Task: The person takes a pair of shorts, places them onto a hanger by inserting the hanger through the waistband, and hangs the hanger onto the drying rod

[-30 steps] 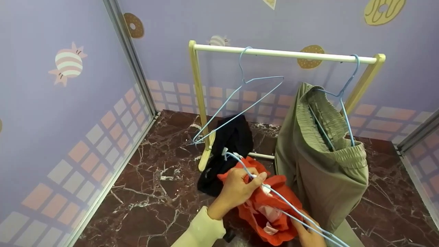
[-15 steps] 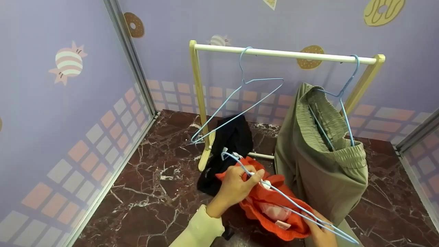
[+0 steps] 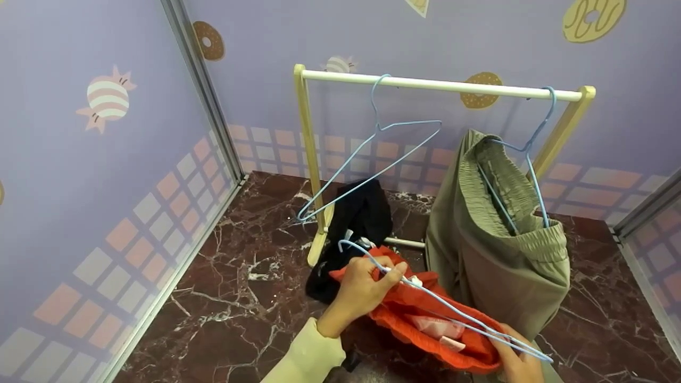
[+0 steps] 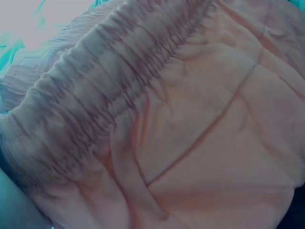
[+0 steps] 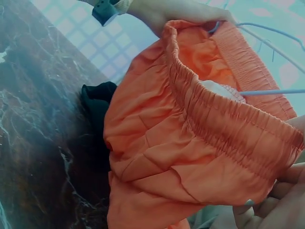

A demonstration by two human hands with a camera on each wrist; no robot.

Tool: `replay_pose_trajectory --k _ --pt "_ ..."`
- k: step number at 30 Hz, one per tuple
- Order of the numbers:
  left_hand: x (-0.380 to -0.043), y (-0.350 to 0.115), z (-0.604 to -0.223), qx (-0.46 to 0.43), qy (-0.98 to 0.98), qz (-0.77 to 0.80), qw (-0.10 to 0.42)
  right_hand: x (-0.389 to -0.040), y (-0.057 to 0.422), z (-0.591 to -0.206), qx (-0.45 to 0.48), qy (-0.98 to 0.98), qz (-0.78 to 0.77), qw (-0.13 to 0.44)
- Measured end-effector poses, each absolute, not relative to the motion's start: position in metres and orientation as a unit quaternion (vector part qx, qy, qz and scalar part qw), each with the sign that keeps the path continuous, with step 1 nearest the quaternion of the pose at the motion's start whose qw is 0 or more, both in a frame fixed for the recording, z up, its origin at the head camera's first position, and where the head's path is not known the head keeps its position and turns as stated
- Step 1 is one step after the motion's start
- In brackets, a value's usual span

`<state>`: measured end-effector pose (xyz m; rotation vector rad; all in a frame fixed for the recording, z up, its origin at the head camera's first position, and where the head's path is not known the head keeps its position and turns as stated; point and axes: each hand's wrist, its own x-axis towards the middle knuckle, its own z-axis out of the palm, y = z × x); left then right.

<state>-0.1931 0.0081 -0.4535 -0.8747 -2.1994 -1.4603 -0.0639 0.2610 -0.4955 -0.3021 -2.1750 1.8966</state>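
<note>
My left hand (image 3: 367, 290) grips a light-blue wire hanger (image 3: 452, 307) near its hook, thumb on top, together with one side of the waistband of red-orange elastic-waist pants (image 3: 425, 348). At the other side, my right hand (image 3: 518, 356) holds the waistband near the hanger's far end; its fingers (image 5: 269, 205) show in the right wrist view. Between the hands the waist opening gapes, with pale lining and a label inside. One hanger wire runs into it. Gathered waistband (image 4: 90, 105) and cloth fill the left wrist view. How long the legs are is hidden.
Ahead stands a small rack with a white rail (image 3: 436, 84). An unused blue hanger (image 3: 372, 135) hangs at its left, olive pants (image 3: 489, 266) on a hanger at its right. Black clothing (image 3: 364, 210) lies on the marbled floor (image 3: 223, 308). Patterned walls enclose the space.
My right hand has moved right and slightly up, drawing the waistband out along the hanger. The waist now looks wider. The hanger's hook has shifted slightly left; my left hand stays nearly in place.
</note>
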Motion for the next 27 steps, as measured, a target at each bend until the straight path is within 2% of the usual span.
replay_pose_trajectory --k 13,22,27 --pt "-0.193 0.008 -0.454 -0.304 -0.787 -0.509 0.170 -0.062 0.273 -0.481 -0.103 -0.738 0.650 0.151" --pt "-0.192 0.007 -0.457 -0.316 -0.780 -0.521 0.144 -0.059 0.285 -0.479 -0.033 -0.619 0.777 0.111" --pt "-0.191 0.006 -0.457 -0.309 -0.788 -0.522 0.105 -0.058 0.292 -0.476 -0.045 -0.599 0.795 0.088"
